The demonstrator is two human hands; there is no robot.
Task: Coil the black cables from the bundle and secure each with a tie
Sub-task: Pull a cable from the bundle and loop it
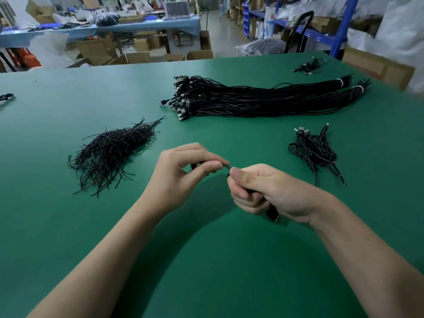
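Toward the left edge of the table one loose heap of black ties is seen, too many to be counted. Near the front edge the left hand is pinched on a single tie, and one coiled cable is clenched in the right hand, the hands almost touching. Toward the far edge the bundle is laid in what appear to be two white-banded sheaves, dozens of cables uncoiled, and only one small heap of finished coils, not countable, lies near the right edge, so the task is judged barely begun.
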